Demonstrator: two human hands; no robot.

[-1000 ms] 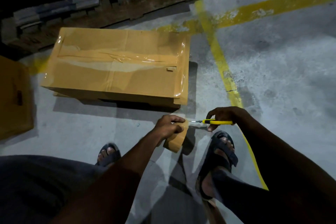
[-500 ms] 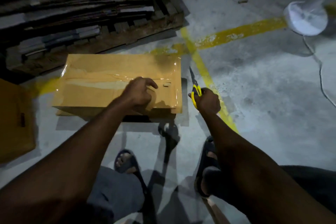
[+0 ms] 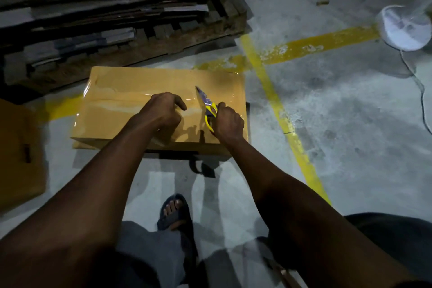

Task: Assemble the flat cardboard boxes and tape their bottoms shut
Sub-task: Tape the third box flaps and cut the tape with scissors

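A closed cardboard box (image 3: pixel 131 121) lies on the concrete floor, with glossy clear tape over its top seam and edges. My left hand (image 3: pixel 161 110) rests on the box top near the middle, fingers curled. Whether it holds anything underneath is hidden. My right hand (image 3: pixel 228 123) grips yellow-handled scissors (image 3: pixel 208 110) above the right part of the box, blades pointing up and away. No tape roll shows in the view.
A wooden pallet stacked with flat cartons (image 3: pixel 112 14) stands just behind the box. Another cardboard piece (image 3: pixel 18 154) lies at the left. Yellow floor lines (image 3: pixel 282 119) cross at the right. A white fan base (image 3: pixel 402 28) and its cord sit far right. My sandalled foot (image 3: pixel 174 213) is below.
A second ago my left hand held a tape roll low near my feet and the scissors pointed at it. Both hands have since moved up and forward over the box top.
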